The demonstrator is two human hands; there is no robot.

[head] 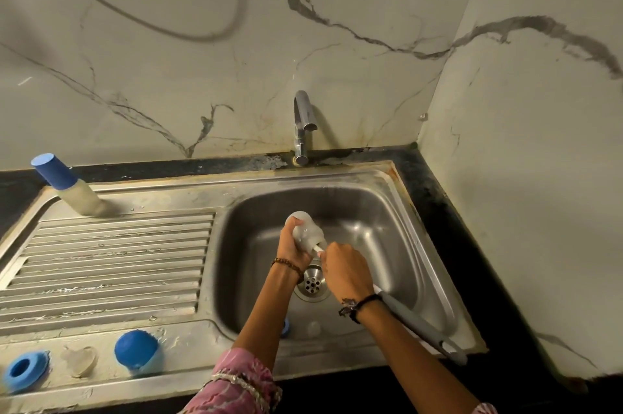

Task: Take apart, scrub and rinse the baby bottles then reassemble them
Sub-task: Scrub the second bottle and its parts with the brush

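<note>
Pink sleeve [236, 383] covers my left forearm nearest to me, and beyond it my left hand [294, 246] curls round a clear bottle [305, 228] held over the sink basin [387, 228], its open end turned toward my other hand. Just to the right, my right hand [344, 270] grips the bottle brush [414, 319]; the white stem runs from my fingers into the bottle's mouth, and the grey handle trails back past my wrist toward the basin's near right corner. Below both hands lies the drain [313, 284]. Nearer me than my left hand, a blue ring [286, 327] and a clear teat [313, 328] lie in the basin. Far to the left of that hand, on the sink's near edge, sit a blue cap [138, 354], a second clear teat [80, 361] and a blue collar [23, 371]. A second bottle with a blue cap [67, 186] stands on the draining board's far left, and the tap [301, 127] rises behind the basin.
</note>
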